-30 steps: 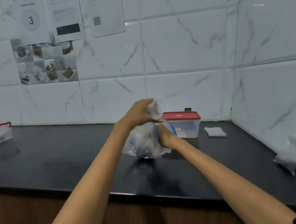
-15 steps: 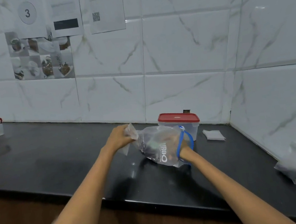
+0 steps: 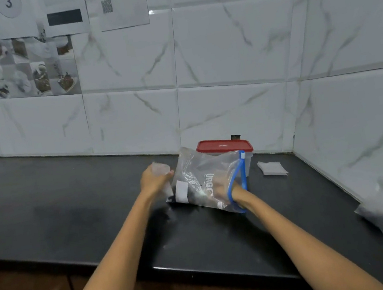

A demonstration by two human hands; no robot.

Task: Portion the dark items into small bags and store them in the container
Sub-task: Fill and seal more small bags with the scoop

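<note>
Since the earlier frames the zip bag (image 3: 204,179) has been swung from a bunched lump held up between both hands to lie tilted on the counter (image 3: 74,221), its blue-edged mouth turned to the right, and the right hand (image 3: 222,185) has been pushed in through that mouth up to the wrist. Seen through the plastic, the fingers seem curled among the contents, but whether anything is gripped cannot be told. The left hand (image 3: 155,180) is held just left of the bag, fingers clamped on a small bag (image 3: 161,170) of clear, crumpled film; whether it is opened cannot be told. Dark items (image 3: 193,194) are seen low in the near-left corner of the zip bag, beside a white label. The container (image 3: 224,146), red lid on, stands just behind the bag against the far wall, and a stack of flat small bags (image 3: 273,169) lies to its right. Portioning is judged barely begun, nothing being seen yet in the small bag. Several slips are possible: items could be dropped on the counter if the small bag's mouth is not spread before the handful is brought across; the zip bag, unsteadied, could be dragged along as the wrist is withdrawn; the lid must be lifted before storing.
</note>
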